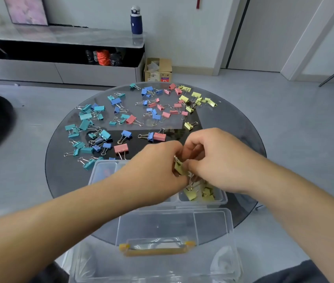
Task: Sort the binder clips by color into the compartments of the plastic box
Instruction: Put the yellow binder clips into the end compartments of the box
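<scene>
Sorting is barely getting underway: left grip (158, 166) and right grip (213, 160) are pinching a yellow clip bunch (179, 167) over the plastic box (224, 201), whose right compartment is holding a few yellow ones (190, 195), while most binder clips (84, 116) are lying scattered across the tabletop (233, 127).

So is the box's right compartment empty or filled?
Not empty: yellow clips lie in the compartment by its near wall. The right hand hides the rest; how full, cannot tell.
</scene>
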Available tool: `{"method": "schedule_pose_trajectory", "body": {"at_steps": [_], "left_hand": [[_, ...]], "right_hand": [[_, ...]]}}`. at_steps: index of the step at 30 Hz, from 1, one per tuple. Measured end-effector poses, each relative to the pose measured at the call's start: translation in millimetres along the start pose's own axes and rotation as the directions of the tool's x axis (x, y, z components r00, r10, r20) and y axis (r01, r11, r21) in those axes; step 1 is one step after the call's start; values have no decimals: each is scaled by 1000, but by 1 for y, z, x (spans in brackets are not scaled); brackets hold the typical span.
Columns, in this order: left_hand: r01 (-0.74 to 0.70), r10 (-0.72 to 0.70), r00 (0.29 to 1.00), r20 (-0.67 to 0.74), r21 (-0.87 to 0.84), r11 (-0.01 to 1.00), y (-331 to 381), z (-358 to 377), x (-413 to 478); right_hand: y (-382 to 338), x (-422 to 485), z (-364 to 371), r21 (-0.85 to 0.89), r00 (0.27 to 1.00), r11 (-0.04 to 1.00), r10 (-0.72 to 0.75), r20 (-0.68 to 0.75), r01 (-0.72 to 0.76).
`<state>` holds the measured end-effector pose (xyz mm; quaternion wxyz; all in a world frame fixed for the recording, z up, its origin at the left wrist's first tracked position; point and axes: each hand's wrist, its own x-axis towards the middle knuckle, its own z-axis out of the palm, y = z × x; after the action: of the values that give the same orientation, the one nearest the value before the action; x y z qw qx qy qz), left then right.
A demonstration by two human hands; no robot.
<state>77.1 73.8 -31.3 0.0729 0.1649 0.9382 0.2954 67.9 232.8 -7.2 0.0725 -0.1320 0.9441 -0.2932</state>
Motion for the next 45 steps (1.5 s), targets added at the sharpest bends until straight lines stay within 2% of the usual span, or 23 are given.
{"method": "schedule_pose_trajectory", "body": {"at_steps": [4, 9, 15, 17, 21, 26, 28, 31, 34, 36, 39, 41, 43, 45], "left_hand": [[31, -14, 988, 152, -112, 993, 0, -8, 3], [60, -27, 977, 213, -149, 987, -6, -12, 9], [50, -34, 994, 103, -162, 986, -20, -19, 26], [44, -36, 998, 55, -153, 987, -27, -23, 35], [64, -64, 998, 7, -104, 993, -40, -30, 61], [68, -68, 998, -16, 30, 997, -50, -30, 137], [51, -49, 999, -19, 103, 993, -50, -25, 173], [12, -19, 999, 26, 245, 970, -47, -15, 224], [-67, 41, 997, 65, 480, 875, -46, -7, 265], [-88, 67, 996, 58, 578, 811, -48, -6, 282], [-111, 59, 992, 109, 569, 815, -52, -5, 296], [-145, 81, 987, 140, 539, 830, -51, -3, 300], [-170, 105, 982, 156, 499, 850, -51, -2, 302], [-180, 117, 980, 161, 462, 869, -50, -2, 304]], "right_hand": [[1, 1, -1, 10, 999, 1000, 16, -52, -15], [-3, -1, 1, -6, 999, 1000, 13, -30, -13], [-5, -2, -4, -21, 991, 999, -22, 131, 25], [-3, -1, -2, -49, 989, 997, -52, 138, 60], [13, 20, -9, -18, 998, 998, -64, 4, 64], [67, 94, -21, -76, 987, 995, 59, -153, -71], [87, 119, -13, -90, 983, 991, 84, -165, -100], [105, 141, 6, -60, 995, 997, 36, -93, -41], [116, 156, 11, -156, 993, 986, -67, -97, 52], [124, 162, 8, -152, 992, 987, -74, -104, 57], [141, 171, -4, -121, 988, 993, -8, -156, -11], [154, 182, -16, -96, 948, 991, 56, -315, -90], [165, 195, -25, -46, 902, 987, 123, -415, -156], [174, 207, -24, -48, 897, 977, 171, -406, -208]]}}
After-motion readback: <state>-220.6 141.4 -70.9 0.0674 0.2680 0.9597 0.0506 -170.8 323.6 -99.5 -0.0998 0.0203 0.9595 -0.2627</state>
